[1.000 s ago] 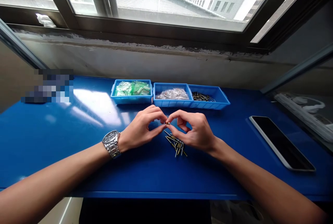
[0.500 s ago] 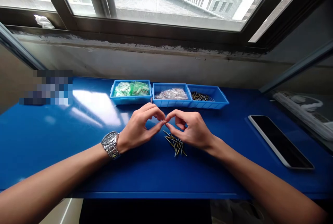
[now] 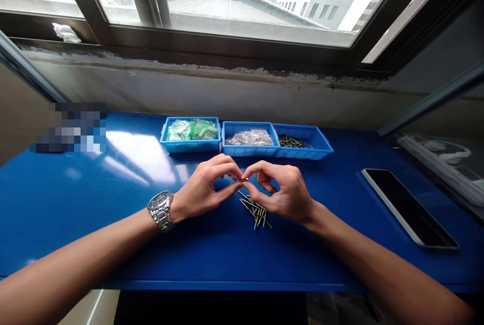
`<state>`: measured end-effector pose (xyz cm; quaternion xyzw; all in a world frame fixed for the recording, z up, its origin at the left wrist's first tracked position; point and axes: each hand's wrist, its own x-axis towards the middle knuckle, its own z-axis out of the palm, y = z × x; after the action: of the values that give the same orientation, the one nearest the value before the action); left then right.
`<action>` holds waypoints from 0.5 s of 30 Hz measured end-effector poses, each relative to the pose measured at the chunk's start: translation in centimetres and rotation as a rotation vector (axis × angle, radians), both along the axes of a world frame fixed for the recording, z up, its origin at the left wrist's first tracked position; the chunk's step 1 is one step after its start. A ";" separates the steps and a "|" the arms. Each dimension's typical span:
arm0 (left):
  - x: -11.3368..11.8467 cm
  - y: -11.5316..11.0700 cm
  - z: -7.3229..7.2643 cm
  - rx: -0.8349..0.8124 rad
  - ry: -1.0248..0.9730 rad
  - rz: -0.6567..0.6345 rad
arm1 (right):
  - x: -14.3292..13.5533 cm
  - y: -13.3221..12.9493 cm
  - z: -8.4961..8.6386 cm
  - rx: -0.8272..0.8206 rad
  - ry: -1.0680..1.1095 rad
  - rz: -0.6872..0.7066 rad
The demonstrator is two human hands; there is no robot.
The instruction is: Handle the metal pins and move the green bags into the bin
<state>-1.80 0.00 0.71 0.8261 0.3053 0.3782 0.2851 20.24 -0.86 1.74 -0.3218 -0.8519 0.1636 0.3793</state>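
Note:
My left hand [image 3: 209, 184] and my right hand [image 3: 282, 189] meet at the fingertips above the blue table, left of centre of the small pile. Between both pinches is a tiny gold and silver piece [image 3: 244, 180], mostly covered by the fingers. Just below, a loose pile of thin metal pins [image 3: 256, 211], gold and dark with silver ends, lies on the table. Behind the hands stand a blue bin [image 3: 191, 147] with green-edged plastic bags and a divided blue bin [image 3: 249, 151], with clear bags on its left side and dark and gold pins on its right.
A phone [image 3: 410, 209] lies face up on the blue table [image 3: 94, 224] at the right. White objects and a cable [image 3: 456, 153] sit at the far right. A blurred-out item [image 3: 71, 131] is at the back left, below the window wall.
The fingertips have shifted slightly right, and the right hand has turned a little. A small gold and silver piece now shows between them. The pile of pins looks the same.

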 end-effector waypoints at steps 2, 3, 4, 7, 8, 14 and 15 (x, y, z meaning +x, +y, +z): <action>0.0 0.0 0.0 0.014 -0.010 0.039 | 0.1 0.1 0.0 -0.008 0.002 -0.033; 0.0 0.0 0.1 0.023 -0.018 0.061 | 0.1 0.2 0.1 -0.014 0.001 -0.055; 0.0 0.0 0.1 0.032 -0.028 0.082 | 0.1 0.2 0.1 -0.024 -0.004 -0.076; -0.1 0.0 0.2 0.053 -0.053 0.113 | 0.1 0.5 -0.1 -0.076 -0.051 -0.087; -0.1 -0.1 0.2 0.059 -0.057 0.112 | 0.1 0.5 -0.1 -0.097 -0.071 -0.074; -0.1 -0.1 0.4 0.069 -0.050 0.094 | 0.0 0.5 -0.3 -0.115 -0.077 -0.082; -0.1 -0.1 0.4 0.066 -0.049 0.095 | 0.0 0.4 -0.2 -0.101 -0.064 -0.094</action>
<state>-1.87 -0.05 1.09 0.8101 0.3242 0.4215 0.2468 20.29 -0.43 1.53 -0.3854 -0.8381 0.1781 0.3426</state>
